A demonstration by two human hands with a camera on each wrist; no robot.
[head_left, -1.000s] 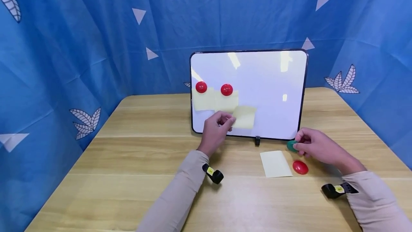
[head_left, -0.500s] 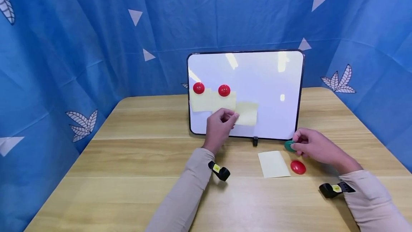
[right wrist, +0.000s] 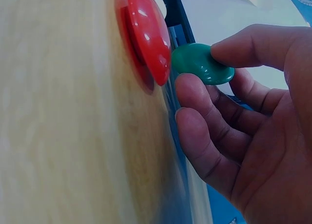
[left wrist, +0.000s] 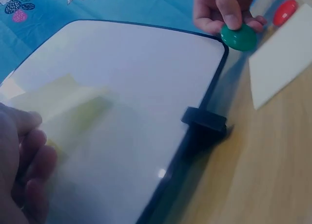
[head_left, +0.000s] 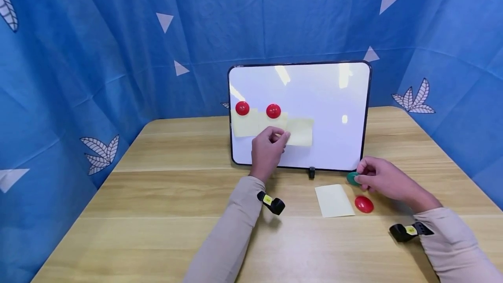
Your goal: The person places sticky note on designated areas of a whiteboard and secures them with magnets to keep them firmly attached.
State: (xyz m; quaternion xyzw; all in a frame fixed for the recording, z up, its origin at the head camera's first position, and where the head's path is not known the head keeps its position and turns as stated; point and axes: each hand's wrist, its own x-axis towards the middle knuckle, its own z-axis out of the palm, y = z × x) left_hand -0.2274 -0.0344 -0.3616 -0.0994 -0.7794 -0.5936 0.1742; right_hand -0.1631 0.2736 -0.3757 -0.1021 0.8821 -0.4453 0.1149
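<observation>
Between thumb and fingers my left hand (head_left: 269, 147) pinches the left edge of a pale yellow sticky note (head_left: 300, 132), held in front of the whiteboard (head_left: 334, 112). In the left wrist view the note (left wrist: 63, 99) casts a yellowish shadow or reflection on the board. My right hand (head_left: 387, 178) pinches a round green magnet (right wrist: 202, 63) by the board's lower right corner. Two more yellow notes hang side by side on the board's left, the outer one (head_left: 245, 125) under a red magnet (head_left: 242, 108), the inner one under another red magnet (head_left: 273, 111).
On the wooden table (head_left: 157, 213) lie another pale note (head_left: 335, 201) and a red magnet (head_left: 364, 204), below the right hand. A small black foot (head_left: 311, 172) supports the board's lower edge. A blue patterned curtain (head_left: 196, 34) hangs behind the table.
My left hand has moved the sticky note upward along the board, level with the other notes, and straightened its tilt. The right hand stays in place with the green magnet.
</observation>
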